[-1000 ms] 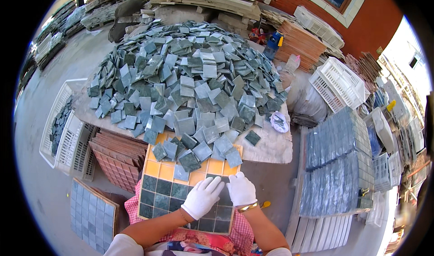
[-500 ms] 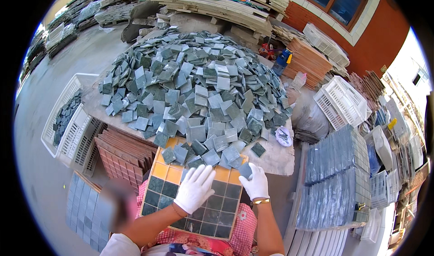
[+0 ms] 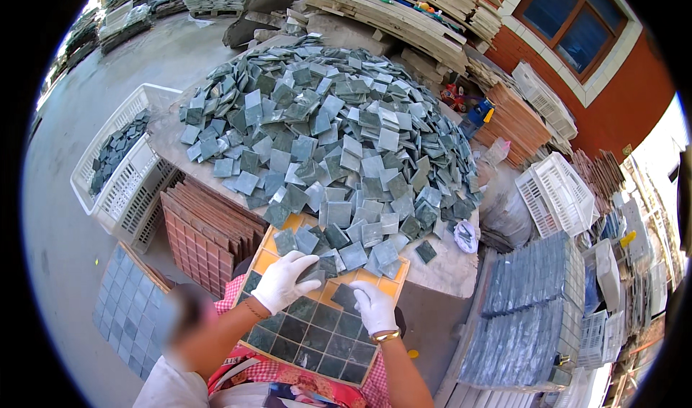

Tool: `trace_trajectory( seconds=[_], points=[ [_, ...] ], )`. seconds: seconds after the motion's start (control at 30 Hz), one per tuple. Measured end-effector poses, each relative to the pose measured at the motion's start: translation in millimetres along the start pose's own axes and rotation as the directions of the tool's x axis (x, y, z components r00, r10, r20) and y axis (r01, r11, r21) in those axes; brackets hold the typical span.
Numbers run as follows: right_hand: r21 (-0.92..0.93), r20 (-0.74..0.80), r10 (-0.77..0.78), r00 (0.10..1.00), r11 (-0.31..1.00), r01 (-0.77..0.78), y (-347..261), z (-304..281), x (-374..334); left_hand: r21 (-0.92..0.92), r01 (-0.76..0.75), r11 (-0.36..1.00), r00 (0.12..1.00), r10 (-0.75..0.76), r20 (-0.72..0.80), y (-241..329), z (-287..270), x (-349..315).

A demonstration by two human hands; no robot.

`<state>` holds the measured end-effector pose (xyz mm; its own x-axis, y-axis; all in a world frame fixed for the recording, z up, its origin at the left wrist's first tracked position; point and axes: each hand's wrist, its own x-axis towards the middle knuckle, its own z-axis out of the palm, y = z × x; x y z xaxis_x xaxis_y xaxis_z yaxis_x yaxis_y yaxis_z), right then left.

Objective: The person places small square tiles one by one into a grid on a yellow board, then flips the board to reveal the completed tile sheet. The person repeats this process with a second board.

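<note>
A yellow-orange gridded tray (image 3: 390, 287) rests on my lap, its near rows filled with dark green square stone tiles (image 3: 318, 338). My left hand (image 3: 280, 284), in a white glove, is closed on a stone tile (image 3: 311, 272) at the tray's left side, its fingertips partly covering it. My right hand (image 3: 375, 308), also gloved, pinches another dark tile (image 3: 344, 298) low over the grid, just beyond the filled rows. Loose tiles (image 3: 353, 255) lie across the tray's far end, touching the big pile.
A large heap of square tiles (image 3: 317, 141) covers the worktable (image 3: 450, 267). White crates (image 3: 130, 199) and stacked red-brown gridded trays (image 3: 198, 238) stand to the left. Wrapped tile stacks (image 3: 530, 311) stand at right. A small white-and-purple bowl (image 3: 466, 236) sits on the table's right edge.
My right hand has brought its tile leftward and down over the grid. My left hand has shifted from lying flat over the tray to gripping a tile at its left. The view has tilted.
</note>
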<state>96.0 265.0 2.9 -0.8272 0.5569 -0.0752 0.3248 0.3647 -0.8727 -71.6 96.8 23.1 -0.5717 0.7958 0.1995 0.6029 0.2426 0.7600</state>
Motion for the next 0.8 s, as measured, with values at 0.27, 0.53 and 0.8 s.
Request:
trace_trajectory(
  seconds=[0.27, 0.53, 0.8],
  points=[
    [-0.495, -0.058, -0.334, 0.941, 0.828, 0.263, 0.0, 24.9, 1.1, -0.669, 0.528, 0.523, 0.838, -0.452, 0.308, -32.8, -25.1, -48.0],
    [-0.669, 0.041, -0.210, 0.977, 0.720, 0.182, -25.6, 35.3, -16.0, -0.849, 0.471, -0.240, 0.827, -0.217, 0.519, -51.6, -28.0, -65.9],
    [-0.702, -0.004, -0.321, 0.947, 0.675, 0.226, -31.8, 42.3, -7.9, -0.607, 0.268, 0.748, 0.962, -0.236, 0.133, -42.8, -39.5, -61.1]
  ],
)
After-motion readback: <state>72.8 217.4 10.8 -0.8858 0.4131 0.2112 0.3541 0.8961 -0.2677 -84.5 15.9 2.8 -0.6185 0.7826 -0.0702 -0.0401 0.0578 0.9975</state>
